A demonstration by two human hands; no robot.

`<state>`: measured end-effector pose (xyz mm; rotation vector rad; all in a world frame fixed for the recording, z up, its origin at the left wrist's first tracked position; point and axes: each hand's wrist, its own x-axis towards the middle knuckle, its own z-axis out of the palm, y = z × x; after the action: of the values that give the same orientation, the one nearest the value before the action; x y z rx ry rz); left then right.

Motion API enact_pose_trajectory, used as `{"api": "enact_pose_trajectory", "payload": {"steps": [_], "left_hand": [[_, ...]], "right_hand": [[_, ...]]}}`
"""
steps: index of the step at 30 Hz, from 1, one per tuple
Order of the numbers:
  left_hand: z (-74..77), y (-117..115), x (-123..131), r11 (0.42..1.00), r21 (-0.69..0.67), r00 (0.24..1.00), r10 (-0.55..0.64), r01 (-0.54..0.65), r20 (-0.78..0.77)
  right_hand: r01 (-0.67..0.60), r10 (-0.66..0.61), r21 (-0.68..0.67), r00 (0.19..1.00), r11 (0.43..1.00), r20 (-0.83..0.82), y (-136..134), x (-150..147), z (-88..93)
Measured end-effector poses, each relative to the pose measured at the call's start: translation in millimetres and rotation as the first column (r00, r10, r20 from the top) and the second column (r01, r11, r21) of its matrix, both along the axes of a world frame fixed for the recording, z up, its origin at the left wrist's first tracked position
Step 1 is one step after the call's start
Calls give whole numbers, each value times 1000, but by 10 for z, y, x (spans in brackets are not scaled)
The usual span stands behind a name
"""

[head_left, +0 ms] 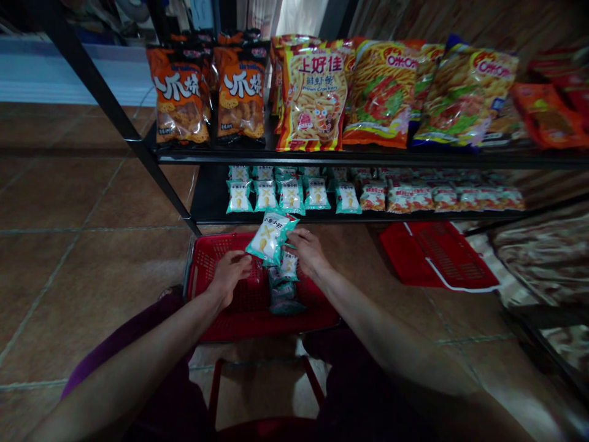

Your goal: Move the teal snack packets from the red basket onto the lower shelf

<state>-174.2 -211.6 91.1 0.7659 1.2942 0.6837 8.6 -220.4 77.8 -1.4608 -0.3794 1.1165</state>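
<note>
My left hand (229, 275) and my right hand (307, 250) are over a red shopping basket (216, 264) on the floor. Between them hangs a strip of small teal-and-white snack packets (270, 236). My right hand grips the top packet at its right edge. My left hand is curled at the strip's left side and touches it. More packets of the strip (283, 291) trail down into the basket.
A black metal shelf (211, 202) holds rows of teal snack packets (289, 193) and red-and-white ones (414, 197). Large chip bags (313, 92) fill the upper shelf. A second red basket (437, 255) lies at the right. Tiled floor spreads left.
</note>
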Motion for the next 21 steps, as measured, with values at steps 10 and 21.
{"api": "enact_pose_trajectory", "payload": {"steps": [10, 21], "left_hand": [[179, -78, 168, 959, 279, 954, -132, 54, 269], [52, 46, 171, 990, -32, 948, 144, -141, 285]], "right_hand": [[-468, 121, 24, 278, 883, 953, -192, -169, 210], [-706, 228, 93, 347, 702, 910, -327, -287, 176]]}}
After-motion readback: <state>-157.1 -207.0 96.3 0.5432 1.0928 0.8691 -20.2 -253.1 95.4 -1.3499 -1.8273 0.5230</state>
